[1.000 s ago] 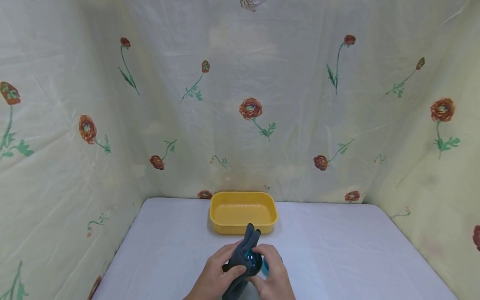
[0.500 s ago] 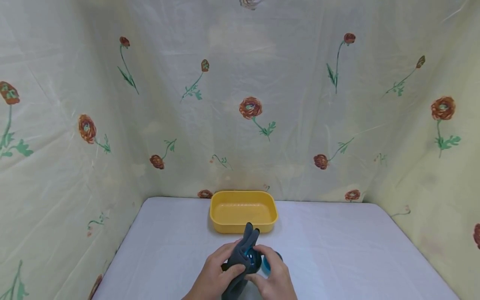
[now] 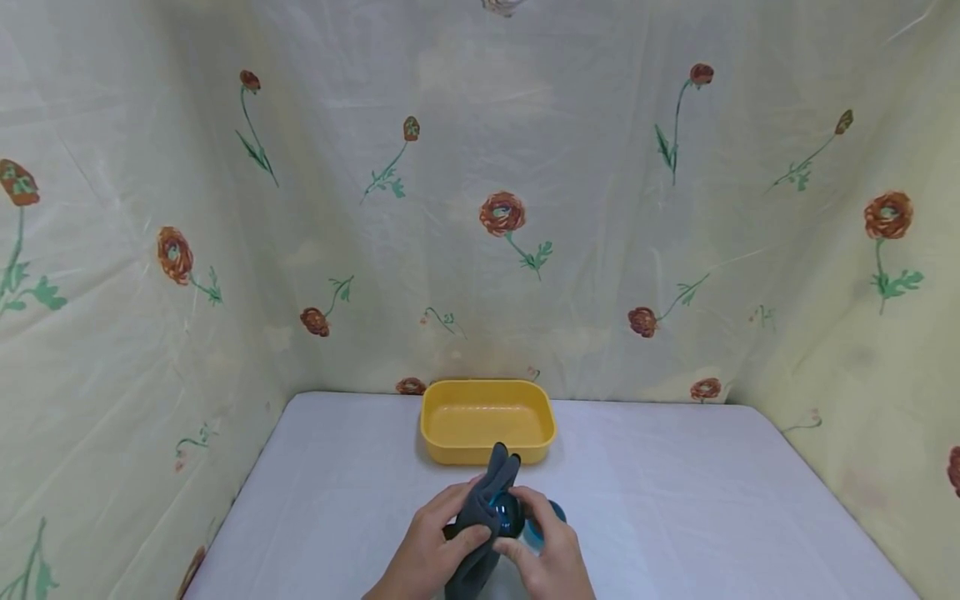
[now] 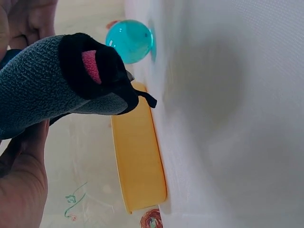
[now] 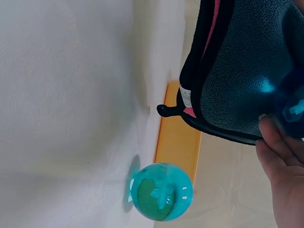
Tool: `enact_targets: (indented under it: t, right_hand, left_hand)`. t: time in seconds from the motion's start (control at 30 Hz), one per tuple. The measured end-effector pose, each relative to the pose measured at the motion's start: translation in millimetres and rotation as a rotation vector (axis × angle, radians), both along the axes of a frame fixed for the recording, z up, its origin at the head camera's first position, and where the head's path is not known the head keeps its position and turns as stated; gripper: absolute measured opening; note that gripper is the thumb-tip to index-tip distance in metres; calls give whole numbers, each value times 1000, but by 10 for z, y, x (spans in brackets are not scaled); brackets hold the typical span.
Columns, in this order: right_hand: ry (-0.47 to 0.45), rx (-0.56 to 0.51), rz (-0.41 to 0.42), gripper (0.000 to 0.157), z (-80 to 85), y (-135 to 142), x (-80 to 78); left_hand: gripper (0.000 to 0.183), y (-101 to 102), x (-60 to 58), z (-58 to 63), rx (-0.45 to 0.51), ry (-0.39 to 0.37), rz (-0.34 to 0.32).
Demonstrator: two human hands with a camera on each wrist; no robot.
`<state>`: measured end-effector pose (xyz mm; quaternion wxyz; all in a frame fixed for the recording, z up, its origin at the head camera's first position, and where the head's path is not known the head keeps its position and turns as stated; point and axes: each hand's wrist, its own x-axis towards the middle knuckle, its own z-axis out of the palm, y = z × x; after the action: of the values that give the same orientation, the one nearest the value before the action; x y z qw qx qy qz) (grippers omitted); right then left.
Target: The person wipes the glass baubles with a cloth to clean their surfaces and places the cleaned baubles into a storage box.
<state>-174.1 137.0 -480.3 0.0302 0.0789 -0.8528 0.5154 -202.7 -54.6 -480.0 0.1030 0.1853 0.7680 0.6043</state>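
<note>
While I watched from the remote stn., the L hand (image 3: 423, 543) gripped a dark grey cloth (image 3: 476, 508), folded partly round a shiny dark-blue ball (image 3: 511, 517) — R hand (image 3: 551, 546) pinching the ball's other side, both held above the white tabletop (image 3: 675, 492). A turquoise ball (image 5: 161, 192) (see-through, greenish inside) sat nr. the R hand — yellow tray (image 3: 457, 456) farther back.

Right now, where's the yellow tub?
In the head view, the yellow tub stands far back on the white table, left of its middle, beyond the cloth in the left hand.
</note>
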Motion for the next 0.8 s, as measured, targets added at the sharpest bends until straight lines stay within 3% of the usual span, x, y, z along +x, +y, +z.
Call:
enact_targets:
  t: [0.43, 0.8]
  right_hand:
    - [-33, -51, 42, 58, -20, 39, -29]
    - [-98, -99, 8, 57, -41, 6, -41]
  left_hand:
    - [55, 8, 10, -9, -18, 45, 6]
    - [57, 1, 11, -29, -13, 44, 1]
